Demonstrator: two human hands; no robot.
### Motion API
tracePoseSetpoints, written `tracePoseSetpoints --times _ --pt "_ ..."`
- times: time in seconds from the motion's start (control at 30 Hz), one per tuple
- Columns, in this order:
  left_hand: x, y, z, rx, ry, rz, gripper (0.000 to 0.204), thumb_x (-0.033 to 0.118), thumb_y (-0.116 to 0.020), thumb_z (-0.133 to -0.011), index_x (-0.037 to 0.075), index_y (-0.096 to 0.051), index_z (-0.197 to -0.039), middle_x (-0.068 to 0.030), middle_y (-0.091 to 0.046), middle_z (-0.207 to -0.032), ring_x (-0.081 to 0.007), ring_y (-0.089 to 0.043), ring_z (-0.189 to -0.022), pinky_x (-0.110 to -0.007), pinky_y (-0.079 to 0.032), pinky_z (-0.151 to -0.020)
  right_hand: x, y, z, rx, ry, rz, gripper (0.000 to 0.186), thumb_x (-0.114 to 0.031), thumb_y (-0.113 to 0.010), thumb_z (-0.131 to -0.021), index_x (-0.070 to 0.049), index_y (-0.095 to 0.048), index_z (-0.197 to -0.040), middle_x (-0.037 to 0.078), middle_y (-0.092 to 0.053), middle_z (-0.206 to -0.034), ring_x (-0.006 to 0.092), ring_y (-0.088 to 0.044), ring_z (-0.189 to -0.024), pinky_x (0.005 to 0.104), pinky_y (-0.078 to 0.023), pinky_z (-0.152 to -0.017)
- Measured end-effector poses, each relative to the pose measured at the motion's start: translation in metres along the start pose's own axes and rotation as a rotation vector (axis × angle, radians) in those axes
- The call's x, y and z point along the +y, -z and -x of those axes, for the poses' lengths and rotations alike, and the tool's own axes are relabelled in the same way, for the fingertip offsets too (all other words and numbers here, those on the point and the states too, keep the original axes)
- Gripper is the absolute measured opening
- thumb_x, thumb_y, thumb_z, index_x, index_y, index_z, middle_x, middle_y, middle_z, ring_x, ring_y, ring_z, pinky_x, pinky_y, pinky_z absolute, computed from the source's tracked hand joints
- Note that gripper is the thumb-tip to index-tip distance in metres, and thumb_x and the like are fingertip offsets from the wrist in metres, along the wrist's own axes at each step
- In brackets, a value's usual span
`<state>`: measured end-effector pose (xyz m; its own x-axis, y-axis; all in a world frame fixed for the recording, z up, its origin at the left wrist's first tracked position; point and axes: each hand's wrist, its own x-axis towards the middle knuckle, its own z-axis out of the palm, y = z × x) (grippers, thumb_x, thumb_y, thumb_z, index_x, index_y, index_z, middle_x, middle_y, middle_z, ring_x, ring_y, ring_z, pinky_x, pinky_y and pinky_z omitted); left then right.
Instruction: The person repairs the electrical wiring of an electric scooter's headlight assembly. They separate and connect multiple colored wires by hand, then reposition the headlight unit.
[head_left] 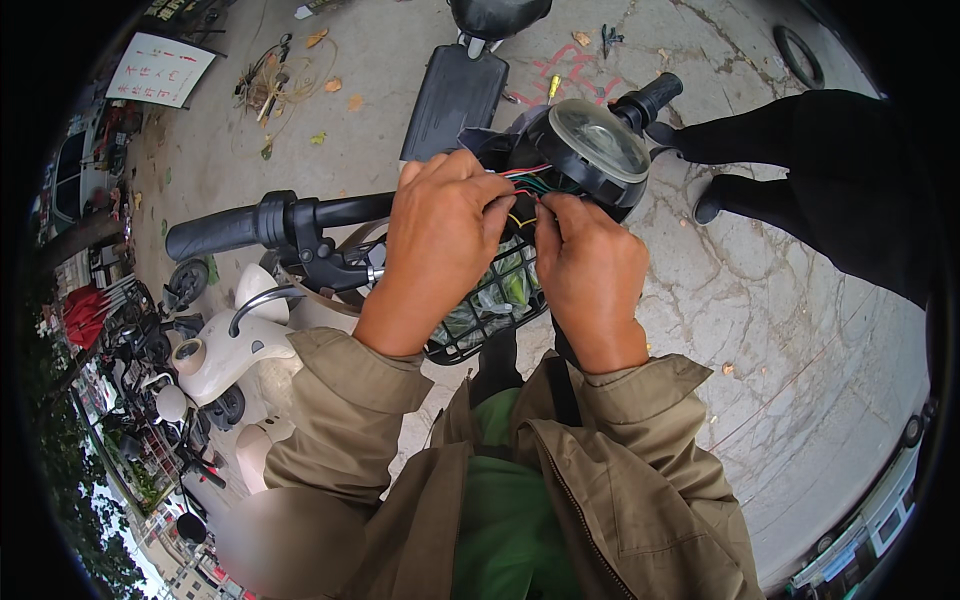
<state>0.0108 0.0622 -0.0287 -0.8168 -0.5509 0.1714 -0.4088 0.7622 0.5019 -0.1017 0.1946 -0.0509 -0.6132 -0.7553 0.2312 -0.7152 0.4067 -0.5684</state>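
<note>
Pinching wires (540, 184) at eight o'clock from the headlight (600, 140), left hand (440, 230) and right hand (594, 268) likely need steadiness next.

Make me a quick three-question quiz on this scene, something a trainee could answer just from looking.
1. Multiple choice: what are the fingers of the left hand and right hand handling?
A) a brake lever
B) coloured wires
C) a rubber tyre

2. True or false: the yellow-handled tool lies on the ground.

3. Short answer: which hand is closer to the headlight with the round clear cover, left or right?

Key: 1. B; 2. True; 3. Right.
</note>
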Motion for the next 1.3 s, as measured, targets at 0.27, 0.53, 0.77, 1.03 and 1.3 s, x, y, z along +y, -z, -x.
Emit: tracePoseSetpoints --times 0.27,0.53,0.77,1.03,1.3 --pt "0.002 0.006 -0.003 -0.02 0.016 -0.011 0.01 0.007 -0.083 -0.087 0.006 -0.082 -0.098 -0.0081 -0.068 -0.086 -0.0299 -0.067 -0.087 -0.043 -0.044 -0.082 0.002 -0.001 0.001 0.011 0.012 0.006 0.012 -0.022 -0.075 -0.1 -0.013 -0.071 -0.093 0.008 -0.072 -0.08 0.0332 -0.072 -0.063 0.0453 -0.056 -0.055" --pt "0.004 0.02 -0.004 -0.081 0.014 -0.016 0.01 0.004 -0.081 -0.088 0.003 -0.077 -0.097 -0.0093 -0.066 -0.085 -0.0311 -0.066 -0.084 -0.042 -0.044 -0.082 0.004 0.006 0.01 0.067 0.05 -0.041 0.011 -0.014 -0.083 -0.093 -0.012 -0.075 -0.1 0.004 -0.064 -0.077 0.0276 -0.068 -0.058 0.0409 -0.051 -0.052" --pt "0.006 0.025 -0.002 -0.118 0.032 -0.039 0.009 0.002 -0.079 -0.088 0.002 -0.074 -0.097 -0.0116 -0.064 -0.09 -0.0338 -0.063 -0.089 -0.043 -0.043 -0.082 0.018 0.018 0.015 0.031 -0.01 -0.127 0.019 -0.002 -0.088 -0.086 -0.006 -0.08 -0.102 0.009 -0.071 -0.076 0.0265 -0.064 -0.054 0.0363 -0.049 -0.052" --pt "0.002 0.023 -0.002 -0.106 0.016 0.054 0.013 0.0 -0.079 -0.085 0.002 -0.073 -0.097 -0.0113 -0.06 -0.088 -0.0341 -0.06 -0.084 -0.044 -0.041 -0.079 0.014 0.025 0.012 -0.017 -0.03 -0.057 0.015 0.002 -0.087 -0.09 0.002 -0.078 -0.103 0.007 -0.07 -0.069 0.0094 -0.065 -0.054 0.0249 -0.048 -0.052" --pt "0.001 0.023 -0.003 -0.06 -0.024 0.081 0.017 -0.003 -0.077 -0.082 0.0 -0.071 -0.097 -0.0102 -0.059 -0.084 -0.0321 -0.059 -0.077 -0.044 -0.041 -0.075 0.005 0.032 0.007 -0.103 -0.082 -0.007 0.015 0.002 -0.085 -0.091 0.0 -0.075 -0.102 0.004 -0.067 -0.062 0.0082 -0.064 -0.052 0.0235 -0.047 -0.051"
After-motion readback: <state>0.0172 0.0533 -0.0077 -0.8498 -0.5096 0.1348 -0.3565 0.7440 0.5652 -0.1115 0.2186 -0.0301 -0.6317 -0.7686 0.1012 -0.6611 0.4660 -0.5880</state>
